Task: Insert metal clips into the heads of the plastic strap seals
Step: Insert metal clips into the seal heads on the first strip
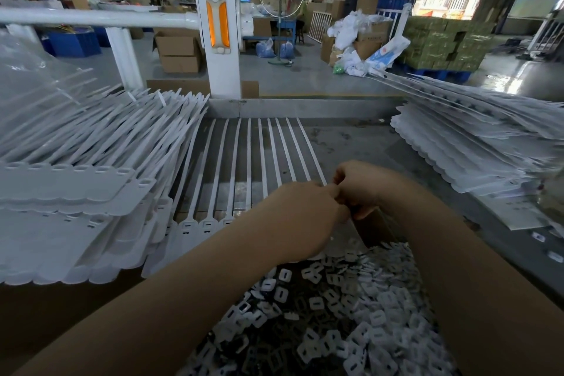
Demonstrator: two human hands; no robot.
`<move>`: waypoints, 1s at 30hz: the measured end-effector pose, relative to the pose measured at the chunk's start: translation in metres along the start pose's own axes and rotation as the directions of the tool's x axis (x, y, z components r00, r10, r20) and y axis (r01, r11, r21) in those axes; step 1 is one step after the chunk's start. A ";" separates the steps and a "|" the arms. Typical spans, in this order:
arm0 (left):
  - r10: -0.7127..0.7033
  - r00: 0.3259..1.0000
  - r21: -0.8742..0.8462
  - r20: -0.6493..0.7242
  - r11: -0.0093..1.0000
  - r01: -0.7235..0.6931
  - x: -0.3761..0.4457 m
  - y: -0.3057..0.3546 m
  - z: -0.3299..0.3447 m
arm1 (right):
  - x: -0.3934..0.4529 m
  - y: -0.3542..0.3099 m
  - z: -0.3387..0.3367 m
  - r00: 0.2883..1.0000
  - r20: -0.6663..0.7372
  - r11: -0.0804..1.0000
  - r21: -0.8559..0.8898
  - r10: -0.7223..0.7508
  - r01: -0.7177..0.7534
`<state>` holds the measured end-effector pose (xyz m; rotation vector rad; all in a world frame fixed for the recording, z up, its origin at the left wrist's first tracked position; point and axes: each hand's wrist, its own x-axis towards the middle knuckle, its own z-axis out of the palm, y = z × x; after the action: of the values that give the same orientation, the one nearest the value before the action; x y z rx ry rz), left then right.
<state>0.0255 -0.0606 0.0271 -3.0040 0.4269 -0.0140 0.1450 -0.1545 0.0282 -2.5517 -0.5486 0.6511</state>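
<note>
1. Bare-skinned and close together, the left hand (300,217) and right hand (363,189) meet over the near end of a row of joined strap seals (244,168) laid flat on the metal counter (360,144). Both have their fingers curled in, fingertips touching at the meeting point; they seem to pinch something small there, but whether that is a clip or a seal head cannot be told.
2. Straps of that row run away from the person; a few heads with slots (207,227) show left of the left wrist, and the rest lie under the hands.
3. Loose metal clips (320,305) fill a cardboard box (378,229) just below the forearms.
4. Stacked seal sheets sit on both sides: the left stack (76,192) touches the working row, the right stack (476,150) lies apart.
5. Risks, as I judge them: a clip pushed in tilted or turned round could jam or sit proud of its head; a slot could be skipped, since the hands cover the heads being worked; a dropped clip would vanish into the heap.
6. Hidden: the pinch itself, the heads under the palms, and which slots already hold clips. Box edges run out of frame.
</note>
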 end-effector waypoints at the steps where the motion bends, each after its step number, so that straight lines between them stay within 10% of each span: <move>1: 0.000 1.000 0.006 -0.004 1.000 0.000 0.000 0.001 0.000 | -0.001 -0.001 0.000 1.000 0.002 1.000 -0.003 0.000 0.000; 9: -0.012 0.997 -0.072 0.081 0.997 0.018 -0.007 -0.014 -0.002 | -0.006 -0.004 -0.002 1.000 0.006 1.000 -0.010 -0.003 0.003; 18: -0.008 0.980 -0.552 0.201 0.825 0.120 -0.009 -0.052 -0.008 | -0.007 -0.003 -0.002 1.000 0.008 1.000 0.008 -0.003 0.003; 30: -0.061 0.944 -0.624 0.326 0.736 0.263 -0.032 -0.070 -0.019 | -0.008 -0.001 -0.001 1.000 0.006 1.000 0.004 -0.003 0.003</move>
<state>0.0134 0.0128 0.0539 -3.6381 0.1401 0.7030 0.1387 -0.1581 0.0326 -2.5455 -0.5523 0.6583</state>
